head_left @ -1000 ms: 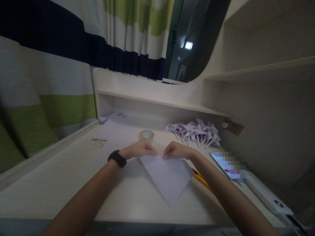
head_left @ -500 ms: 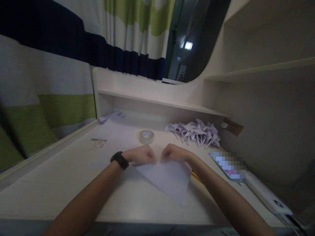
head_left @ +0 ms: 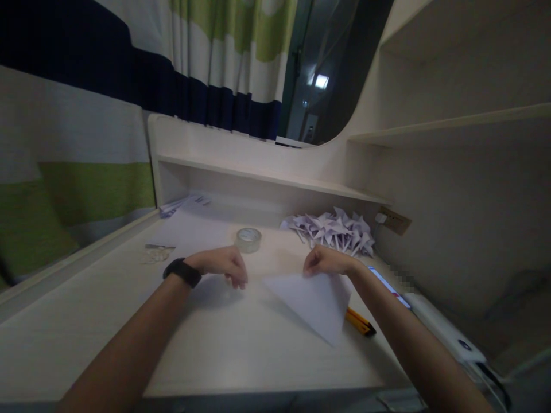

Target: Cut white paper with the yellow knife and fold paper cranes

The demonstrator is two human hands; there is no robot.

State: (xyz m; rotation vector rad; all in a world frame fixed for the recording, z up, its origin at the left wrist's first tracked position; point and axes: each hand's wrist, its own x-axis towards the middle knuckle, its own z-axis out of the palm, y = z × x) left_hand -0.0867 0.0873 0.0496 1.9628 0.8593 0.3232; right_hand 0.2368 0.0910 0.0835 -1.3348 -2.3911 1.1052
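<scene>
My right hand (head_left: 325, 261) pinches the top edge of a folded white sheet of paper (head_left: 316, 304). The paper has a triangular shape, and one corner points down toward the front of the desk. Left of it, my left hand (head_left: 226, 267), with a black watch on the wrist, hovers apart from the paper; its fingers hang loosely bent with nothing seen in them. A yellow utility knife (head_left: 360, 322) pokes out from behind the paper's right side. Just beyond the left hand lies a roll of clear tape (head_left: 248, 240).
White paper pinwheels (head_left: 331, 230) lie heaped at the back right. White sheets (head_left: 187, 226) are spread at the back left, beside a small dark tool (head_left: 159, 246) and pale loops (head_left: 155, 256). A phone (head_left: 383, 281) and a long white device (head_left: 445, 330) line the right side.
My left hand has let go of the paper's top edge and moved left. My right hand has shifted right with the paper, and more of the knife shows. The view has turned slightly.
</scene>
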